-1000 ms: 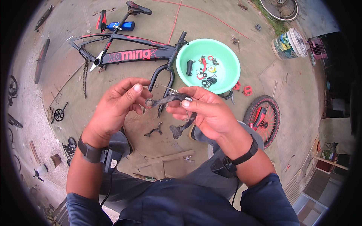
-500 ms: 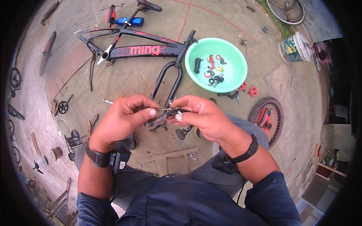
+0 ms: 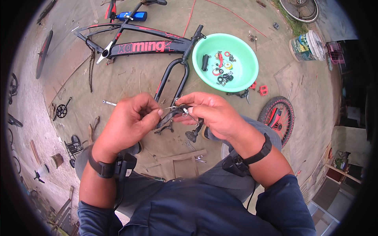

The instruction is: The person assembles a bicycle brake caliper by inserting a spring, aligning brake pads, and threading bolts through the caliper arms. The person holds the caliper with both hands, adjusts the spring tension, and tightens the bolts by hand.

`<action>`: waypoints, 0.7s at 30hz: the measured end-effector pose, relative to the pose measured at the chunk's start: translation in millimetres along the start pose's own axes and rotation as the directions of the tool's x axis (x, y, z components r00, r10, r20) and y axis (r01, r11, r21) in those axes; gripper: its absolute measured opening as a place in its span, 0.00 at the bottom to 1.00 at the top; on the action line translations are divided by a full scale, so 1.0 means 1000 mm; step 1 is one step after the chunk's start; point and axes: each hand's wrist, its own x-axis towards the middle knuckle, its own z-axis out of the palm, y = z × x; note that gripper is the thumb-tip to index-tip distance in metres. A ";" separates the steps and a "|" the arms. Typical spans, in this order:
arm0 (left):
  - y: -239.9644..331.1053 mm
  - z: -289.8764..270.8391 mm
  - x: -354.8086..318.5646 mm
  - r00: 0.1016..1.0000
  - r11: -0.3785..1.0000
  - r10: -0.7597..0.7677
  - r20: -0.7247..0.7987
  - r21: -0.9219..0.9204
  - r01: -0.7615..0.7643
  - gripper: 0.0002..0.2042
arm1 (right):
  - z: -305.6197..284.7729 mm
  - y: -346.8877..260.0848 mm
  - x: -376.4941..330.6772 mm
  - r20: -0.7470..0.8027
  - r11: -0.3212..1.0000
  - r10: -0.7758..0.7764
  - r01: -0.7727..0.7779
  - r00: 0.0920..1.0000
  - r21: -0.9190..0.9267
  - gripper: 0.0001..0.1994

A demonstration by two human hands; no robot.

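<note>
Both hands meet in front of the fork, over the ground between my knees. My left hand [image 3: 132, 120] pinches the end of a thin pale wire [image 3: 168, 108] between thumb and forefinger. The wire runs across to a dark, curved bicycle part [image 3: 168, 117], which my right hand [image 3: 214, 114] grips between thumb and fingers. A small silver fitting [image 3: 186, 111] shows by the right thumb. The right fingers cover much of the part, so its exact kind cannot be told. Beyond the hands lies the black and red bicycle frame [image 3: 149, 47] with its fork [image 3: 186, 76].
A mint green basin [image 3: 250, 59] with several small parts stands beyond my right hand. Right of it are red pedals [image 3: 263, 90] and a wheel [image 3: 291, 118]. A crankset [image 3: 62, 111] and a wrench [image 3: 109, 103] lie left; a wooden frame [image 3: 181, 157] lies between my feet.
The dark part has turned and risen slightly in my right hand, exposing more of the silver fitting. My left hand still pinches the wire. The surroundings have shifted slightly with my head.
</note>
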 end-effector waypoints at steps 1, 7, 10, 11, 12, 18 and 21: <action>0.000 0.000 0.000 1.000 0.999 0.025 -0.012 0.021 -0.024 0.06 | 0.000 0.000 0.000 -0.003 1.000 0.000 0.000 1.000 -0.016 0.16; 0.001 0.002 -0.001 0.999 0.999 0.041 -0.030 0.023 -0.041 0.06 | 0.001 -0.003 -0.001 0.000 0.998 -0.002 0.002 1.000 -0.062 0.17; 0.001 0.003 -0.001 0.997 0.998 0.058 -0.047 0.035 -0.057 0.06 | 0.002 -0.003 -0.001 -0.005 0.999 -0.008 0.008 1.000 -0.049 0.17; 0.000 0.003 -0.001 0.997 0.997 0.061 -0.046 0.043 -0.059 0.06 | 0.002 -0.003 0.000 -0.011 0.999 -0.014 0.014 1.000 -0.039 0.16; 0.000 0.003 -0.001 0.996 0.996 0.069 -0.050 0.056 -0.067 0.06 | 0.003 -0.003 0.000 -0.017 0.999 -0.020 0.019 1.000 -0.029 0.15; -0.002 0.003 0.000 0.996 0.996 0.075 -0.057 0.044 -0.073 0.05 | 0.003 -0.003 0.000 -0.018 0.999 -0.010 0.010 1.000 -0.044 0.17; -0.003 0.000 0.000 0.994 0.994 0.098 -0.039 0.053 -0.096 0.05 | 0.000 -0.004 0.000 0.021 0.998 0.014 -0.013 1.000 -0.067 0.17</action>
